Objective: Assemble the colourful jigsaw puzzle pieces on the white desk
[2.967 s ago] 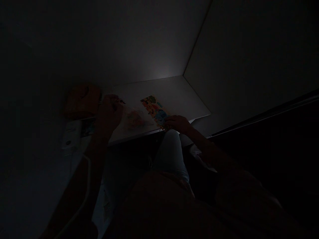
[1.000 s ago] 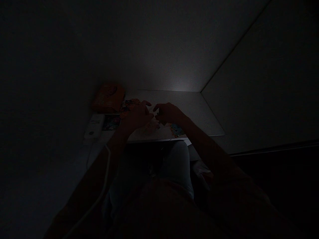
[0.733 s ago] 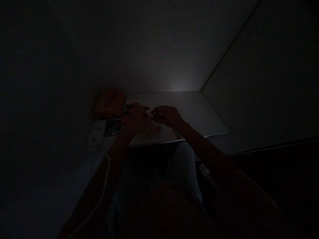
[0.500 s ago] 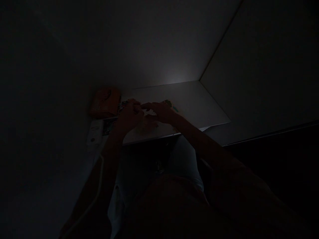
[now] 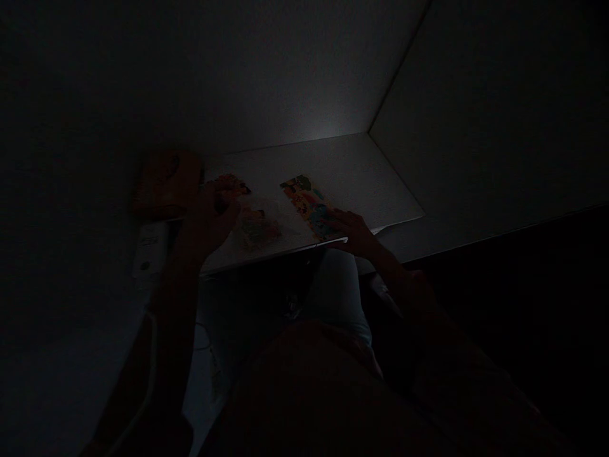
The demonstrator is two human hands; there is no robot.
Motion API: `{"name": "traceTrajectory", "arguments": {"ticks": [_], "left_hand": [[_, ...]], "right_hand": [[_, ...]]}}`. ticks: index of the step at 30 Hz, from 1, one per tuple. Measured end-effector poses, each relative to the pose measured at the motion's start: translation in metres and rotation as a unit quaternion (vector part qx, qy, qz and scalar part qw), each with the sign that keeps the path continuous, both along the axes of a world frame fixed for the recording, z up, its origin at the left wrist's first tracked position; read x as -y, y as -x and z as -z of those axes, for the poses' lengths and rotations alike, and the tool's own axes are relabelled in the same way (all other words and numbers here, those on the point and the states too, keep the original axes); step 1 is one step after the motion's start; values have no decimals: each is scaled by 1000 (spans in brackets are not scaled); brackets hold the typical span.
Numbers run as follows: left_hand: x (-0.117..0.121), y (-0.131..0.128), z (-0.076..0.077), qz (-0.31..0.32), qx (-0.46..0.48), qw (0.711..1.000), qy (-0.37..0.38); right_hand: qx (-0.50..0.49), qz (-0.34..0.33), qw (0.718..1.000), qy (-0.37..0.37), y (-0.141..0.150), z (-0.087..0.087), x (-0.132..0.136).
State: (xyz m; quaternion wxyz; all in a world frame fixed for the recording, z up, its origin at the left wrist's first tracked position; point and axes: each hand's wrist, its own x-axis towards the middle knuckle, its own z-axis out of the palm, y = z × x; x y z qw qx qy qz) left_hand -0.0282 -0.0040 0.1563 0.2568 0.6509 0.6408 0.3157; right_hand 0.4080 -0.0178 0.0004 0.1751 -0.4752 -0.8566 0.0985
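Fingers of the right hand (image 5: pixel 354 231) lie spread and flat on the near end of the colourful strip (image 5: pixel 310 204); nothing is pinched. The strip's long axis runs away from them, up and leftward across the bench (image 5: pixel 361 178). Left hand (image 5: pixel 209 216) is curled beside loose pieces (image 5: pixel 257 228); its grip cannot be told in the dark.

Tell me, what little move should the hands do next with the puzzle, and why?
Probably the left hand should pick one loose piece from the small pile beside it and carry it toward the colourful joined strip. The right hand already rests at that strip's near end, steadying it on the white board. It is too dark to tell which piece.
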Motion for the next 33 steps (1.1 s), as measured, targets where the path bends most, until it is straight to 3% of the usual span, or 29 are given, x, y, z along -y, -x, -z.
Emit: {"name": "traceTrajectory", "arguments": {"ticks": [5,16,22,28,30,33], "left_hand": [[6,1,-7,-17,-34,999,-1],[17,-5,-14,-22,-61,998,-10],[19,-8,-17,19,-65,997,-22],[13,-5,-19,145,-131,975,-104],[12,-6,-24,187,-182,961,-90],[15,-12,-34,194,-271,943,-16]], "right_hand": [[-3,30,1000,-3,23,29,14],[-30,19,999,18,25,19,23],[-16,32,999,8,18,3,14],[3,26,1000,11,18,-29,-12],[-4,17,1000,25,19,-40,-24],[-13,21,998,57,21,-52,-40]]}}
